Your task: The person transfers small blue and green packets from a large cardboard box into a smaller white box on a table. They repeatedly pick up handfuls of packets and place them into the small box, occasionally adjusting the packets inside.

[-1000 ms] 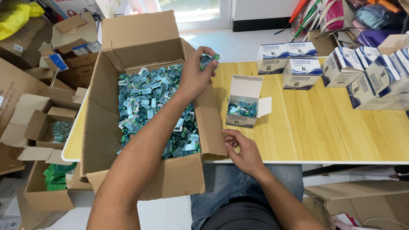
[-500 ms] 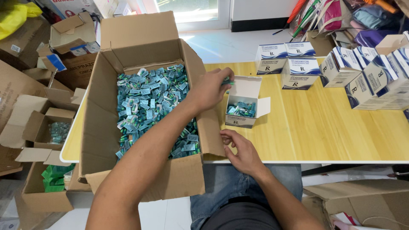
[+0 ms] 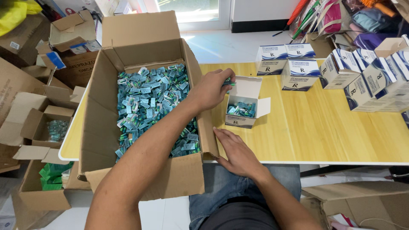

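Over the small box (image 3: pixel 243 111) on the bench (image 3: pixel 324 132), left hand (image 3: pixel 211 89) has fingers pinched on teal packets (image 3: pixel 228 82); right hand (image 3: pixel 238 151) lies flat just below it, fingers spread.

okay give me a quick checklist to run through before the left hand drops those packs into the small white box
1. Left hand holds blister packs: ok.
2. Hand is over the small open box: ok, at its left edge.
3. Box flaps open: ok.
4. Room left in the box: ok, packs lie low inside.
5. Right hand steadies the small box: not ok, it rests on the table in front of the box, apart from it.
6. Number of packs in the hand: cannot tell.
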